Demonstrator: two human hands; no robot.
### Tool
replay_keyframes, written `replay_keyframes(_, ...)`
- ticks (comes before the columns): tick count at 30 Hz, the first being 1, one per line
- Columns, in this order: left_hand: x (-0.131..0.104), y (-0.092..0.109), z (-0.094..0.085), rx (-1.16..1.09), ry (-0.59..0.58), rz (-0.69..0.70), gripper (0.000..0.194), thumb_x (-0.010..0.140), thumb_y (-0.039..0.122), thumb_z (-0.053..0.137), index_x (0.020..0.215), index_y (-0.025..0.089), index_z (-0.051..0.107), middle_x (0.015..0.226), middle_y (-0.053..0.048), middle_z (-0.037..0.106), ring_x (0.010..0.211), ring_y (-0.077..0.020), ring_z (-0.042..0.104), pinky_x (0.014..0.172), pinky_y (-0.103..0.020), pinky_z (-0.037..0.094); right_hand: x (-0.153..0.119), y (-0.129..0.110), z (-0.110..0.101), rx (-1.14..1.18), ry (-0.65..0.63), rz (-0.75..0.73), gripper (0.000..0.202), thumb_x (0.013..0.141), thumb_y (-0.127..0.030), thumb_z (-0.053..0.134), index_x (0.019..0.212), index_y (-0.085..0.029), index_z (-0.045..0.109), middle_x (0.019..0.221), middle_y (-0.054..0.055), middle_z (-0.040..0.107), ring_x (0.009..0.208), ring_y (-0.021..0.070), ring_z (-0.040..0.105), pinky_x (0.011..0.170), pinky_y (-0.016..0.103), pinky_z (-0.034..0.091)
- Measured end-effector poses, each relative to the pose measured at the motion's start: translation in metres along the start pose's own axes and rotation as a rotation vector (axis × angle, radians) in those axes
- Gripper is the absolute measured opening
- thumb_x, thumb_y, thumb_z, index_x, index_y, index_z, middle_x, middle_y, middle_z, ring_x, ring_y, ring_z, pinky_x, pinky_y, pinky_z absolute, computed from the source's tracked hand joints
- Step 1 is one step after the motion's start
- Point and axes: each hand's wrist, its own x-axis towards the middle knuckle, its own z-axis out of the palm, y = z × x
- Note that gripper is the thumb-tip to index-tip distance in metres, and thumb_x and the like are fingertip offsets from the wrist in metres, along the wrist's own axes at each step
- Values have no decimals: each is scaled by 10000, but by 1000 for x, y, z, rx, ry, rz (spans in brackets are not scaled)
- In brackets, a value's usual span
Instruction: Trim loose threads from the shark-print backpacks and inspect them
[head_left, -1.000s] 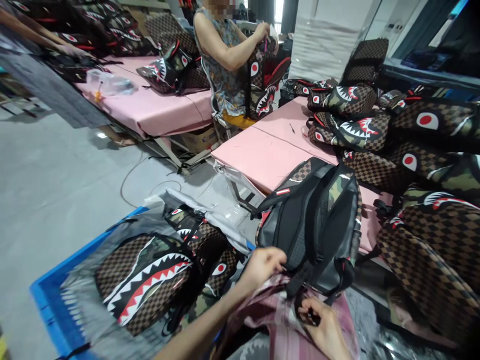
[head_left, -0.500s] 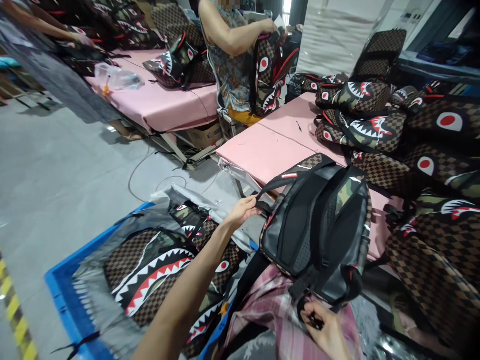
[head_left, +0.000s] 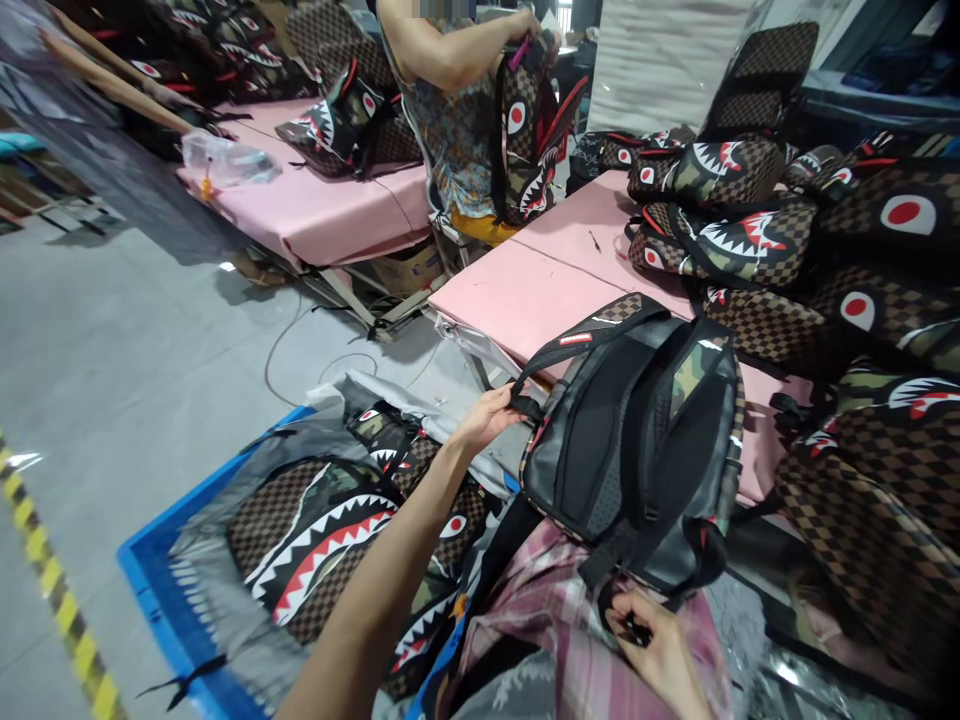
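A backpack [head_left: 585, 440] with a black padded back panel and brown checkered sides leans from the pink table's edge onto my lap, its back towards me. At its left side my left hand [head_left: 491, 415] pinches a black shoulder strap [head_left: 555, 348] low down, near a side buckle. Below the bag's bottom edge, my right hand [head_left: 652, 635] curls round a dark strap end [head_left: 609, 605]; the fingers partly hide it. Pink plaid cloth [head_left: 547, 600] covers my lap beneath the bag.
A blue crate [head_left: 154, 590] with a grey liner holds several shark-mouth backpacks [head_left: 315, 540] on the left. More checkered bags [head_left: 750, 240] are piled at right on the pink table [head_left: 517, 300]. Beyond it, a person [head_left: 457, 120] handles another bag; a second person [head_left: 82, 130] stands far left.
The view has shifted slightly, so the crate appears further right. Both my hands keep their grip on the straps. The person at far left has moved a hand down near the clear plastic bag.
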Motion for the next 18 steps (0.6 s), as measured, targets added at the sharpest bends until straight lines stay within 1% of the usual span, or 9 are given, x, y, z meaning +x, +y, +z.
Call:
replay_keyframes(3,1,-1,2,-14,35,-15,278,769,227,664,1011,89,662,897,-99,674,735,-156,614,682,-285,516,0,-5,-1,47,-34,59,76,633,-261,585,603,-203,624,591,2,611,551,174,586,524,222,445)
replay_keyframes(5,2,-1,4,-26,82,-19,226,805,241,622,976,98,665,867,-88,673,725,-148,612,664,-275,520,1,-14,-4,101,-22,125,137,656,-316,608,593,-197,630,583,12,603,559,184,580,530,237,450)
replay_keyframes(7,2,0,7,-18,156,-36,204,844,256,576,961,112,658,848,-77,671,704,-131,611,641,-255,521,2,-27,-10,178,41,194,221,676,-386,624,578,-187,623,575,16,582,560,178,555,537,245,443)
replay_keyframes(9,1,2,10,13,231,-67,207,866,273,549,960,117,646,829,-71,668,666,-113,606,607,-230,514,5,-40,-18,269,132,253,289,667,-445,650,572,-175,604,555,3,533,540,152,502,523,237,416)
replay_keyframes(12,3,3,16,67,311,-89,227,860,310,561,924,105,632,770,-68,655,601,-100,593,559,-209,494,10,-53,-33,453,231,330,342,639,-490,695,626,-166,588,551,-23,462,513,113,414,484,217,360)
replay_keyframes(13,3,4,18,87,323,-83,237,853,323,571,912,100,627,756,-69,651,591,-101,590,557,-211,492,12,-56,-38,525,246,345,345,640,-488,704,653,-165,584,563,-26,454,515,107,399,481,213,349)
replay_keyframes(15,5,5,21,138,357,-54,249,833,340,594,892,100,617,759,-70,647,596,-106,590,576,-223,493,15,-60,-46,650,236,348,343,647,-474,716,673,-166,565,575,-31,438,514,97,377,475,206,332)
replay_keyframes(18,1,9,27,227,424,-4,247,804,333,621,927,120,598,855,-74,644,688,-129,602,653,-252,495,16,-63,-51,717,209,325,329,670,-453,712,672,-169,547,569,-39,419,509,88,359,469,199,317)
